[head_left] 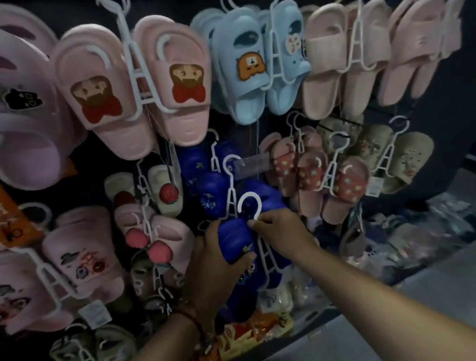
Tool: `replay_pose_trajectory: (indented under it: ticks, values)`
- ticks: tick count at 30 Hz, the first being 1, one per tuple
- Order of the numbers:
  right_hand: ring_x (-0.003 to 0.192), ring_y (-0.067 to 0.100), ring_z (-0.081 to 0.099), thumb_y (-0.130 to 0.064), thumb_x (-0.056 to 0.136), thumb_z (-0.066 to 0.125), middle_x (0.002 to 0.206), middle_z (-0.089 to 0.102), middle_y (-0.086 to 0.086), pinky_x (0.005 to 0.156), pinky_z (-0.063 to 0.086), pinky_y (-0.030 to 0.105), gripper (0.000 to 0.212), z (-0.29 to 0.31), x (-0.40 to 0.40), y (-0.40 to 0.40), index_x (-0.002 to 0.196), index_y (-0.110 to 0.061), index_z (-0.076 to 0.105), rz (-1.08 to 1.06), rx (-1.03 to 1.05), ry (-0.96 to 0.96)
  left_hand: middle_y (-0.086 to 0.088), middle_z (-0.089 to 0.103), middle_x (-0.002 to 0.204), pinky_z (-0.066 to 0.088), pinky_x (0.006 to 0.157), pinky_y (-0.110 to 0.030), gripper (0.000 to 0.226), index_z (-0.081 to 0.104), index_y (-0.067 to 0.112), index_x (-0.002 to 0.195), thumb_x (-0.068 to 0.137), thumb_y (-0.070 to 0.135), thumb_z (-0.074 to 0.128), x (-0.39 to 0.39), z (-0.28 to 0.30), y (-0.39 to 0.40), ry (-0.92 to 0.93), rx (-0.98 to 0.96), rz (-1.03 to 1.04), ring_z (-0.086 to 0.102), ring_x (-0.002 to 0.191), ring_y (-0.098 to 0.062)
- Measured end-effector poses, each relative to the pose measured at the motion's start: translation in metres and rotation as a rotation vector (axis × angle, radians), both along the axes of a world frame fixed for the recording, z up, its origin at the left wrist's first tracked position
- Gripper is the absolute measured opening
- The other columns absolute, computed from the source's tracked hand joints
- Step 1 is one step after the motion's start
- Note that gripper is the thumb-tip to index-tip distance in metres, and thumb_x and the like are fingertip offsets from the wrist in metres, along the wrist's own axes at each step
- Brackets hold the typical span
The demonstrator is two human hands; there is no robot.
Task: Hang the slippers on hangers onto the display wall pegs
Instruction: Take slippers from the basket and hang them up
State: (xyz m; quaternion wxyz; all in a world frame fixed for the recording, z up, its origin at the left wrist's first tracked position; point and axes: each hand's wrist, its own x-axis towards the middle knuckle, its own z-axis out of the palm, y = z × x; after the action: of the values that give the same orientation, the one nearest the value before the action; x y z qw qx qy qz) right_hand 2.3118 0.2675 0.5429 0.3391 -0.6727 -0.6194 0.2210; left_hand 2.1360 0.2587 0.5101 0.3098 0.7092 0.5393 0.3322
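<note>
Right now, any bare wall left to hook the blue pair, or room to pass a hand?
Little. One dark gap sits above the blue slippers, between the hung blue pairs and the dotted pink pairs. The top row and left side are packed.

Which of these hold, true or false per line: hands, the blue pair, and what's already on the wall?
1. The right hand pinches the white hanger just below its hook. True.
2. The left hand hangs free, touching nothing. False: it grips a dark blue slipper on that hanger.
3. The hanger's hook is already over a peg. False: it stands free in front of other blue slippers.
4. The light blue pair hangs in the top row. True.
5. The pink pair with cartoon faces lies on the floor. False: it hangs in the top row.
</note>
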Motion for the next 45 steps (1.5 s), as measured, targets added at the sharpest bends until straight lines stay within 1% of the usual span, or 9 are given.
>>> replay_pose_trajectory:
  ticks: [10,13,17,20,27,31,36,43,45]
  values:
    - [0.035,0.007,0.035,-0.030,0.096,0.064,0.044,0.040,-0.004,0.040,0.025,0.022,0.051,-0.012,0.020,0.054,0.052,-0.015,0.044,-0.041,-0.010,0.169,-0.005,0.048,0.133,0.053,0.093,-0.050,0.089,0.029,0.043,0.145,0.071,0.062,0.074,0.024,-0.009,0.046,0.035,-0.011,0.123,0.058,0.114,-0.029]
    - [0.041,0.010,0.038,-0.033,0.097,0.062,0.048,0.044,0.001,0.049,0.032,0.030,0.048,-0.008,0.020,0.059,0.059,-0.008,0.051,-0.030,0.013,0.152,-0.009,0.044,0.138,0.052,0.095,-0.049,0.091,0.028,0.037,0.148,0.074,0.057,0.077,0.027,-0.011,0.055,0.049,0.010,0.149,0.056,0.118,-0.034]
    - [0.053,0.029,0.048,-0.035,0.099,0.060,0.062,0.055,0.019,0.054,0.041,0.038,0.046,-0.008,0.018,0.066,0.069,-0.001,0.056,-0.011,0.071,0.179,-0.009,0.035,0.149,0.051,0.098,-0.046,0.095,0.024,0.034,0.153,0.078,0.053,0.079,0.030,-0.013,0.063,0.045,0.023,0.169,0.051,0.126,-0.034]
    - [0.063,0.037,0.057,-0.037,0.099,0.059,0.070,0.062,0.021,0.061,0.049,0.044,0.042,-0.007,0.019,0.072,0.075,-0.002,0.062,-0.004,0.070,0.179,-0.009,0.035,0.148,0.051,0.097,-0.047,0.095,0.023,0.036,0.151,0.077,0.055,0.078,0.032,-0.014,0.067,0.046,0.037,0.173,0.052,0.125,-0.036]
    - [0.059,0.021,0.057,-0.036,0.097,0.062,0.066,0.065,0.008,0.063,0.047,0.035,0.032,-0.001,0.018,0.084,0.073,-0.016,0.066,-0.047,0.013,0.195,-0.011,0.035,0.146,0.051,0.096,-0.045,0.092,0.022,0.034,0.153,0.081,0.056,0.076,0.033,-0.014,0.078,0.070,0.069,0.183,0.052,0.124,-0.037]
    - [0.069,0.025,0.060,-0.038,0.098,0.061,0.077,0.069,0.012,0.065,0.048,0.035,0.030,0.004,0.016,0.089,0.082,-0.013,0.069,-0.076,-0.006,0.143,-0.013,0.031,0.149,0.048,0.100,-0.046,0.094,0.020,0.031,0.156,0.083,0.057,0.072,0.034,-0.014,0.086,0.106,0.086,0.193,0.047,0.128,-0.039]
    - [0.068,0.035,0.060,-0.036,0.097,0.063,0.062,0.058,0.009,0.065,0.050,0.042,0.039,0.005,0.006,0.096,0.070,-0.008,0.066,-0.150,-0.001,0.079,-0.016,0.027,0.151,0.044,0.100,-0.046,0.097,0.008,0.030,0.161,0.088,0.057,0.066,0.033,-0.014,0.097,0.168,0.095,0.221,0.041,0.131,-0.040]
    - [0.058,0.029,0.052,-0.029,0.097,0.064,0.060,0.056,0.011,0.063,0.047,0.041,0.037,-0.001,-0.009,0.097,0.070,-0.004,0.065,-0.230,0.041,0.210,-0.018,0.024,0.153,0.043,0.100,-0.048,0.098,-0.004,0.026,0.161,0.094,0.050,0.062,0.030,-0.014,0.109,0.220,0.074,0.212,0.042,0.128,-0.041]
    - [0.070,0.035,0.060,-0.027,0.099,0.062,0.074,0.066,0.018,0.070,0.051,0.046,0.032,0.000,-0.010,0.093,0.084,0.001,0.070,-0.214,0.037,0.251,-0.018,0.022,0.156,0.044,0.100,-0.048,0.096,-0.006,0.026,0.161,0.095,0.050,0.060,0.028,-0.015,0.109,0.225,0.077,0.200,0.042,0.129,-0.041]
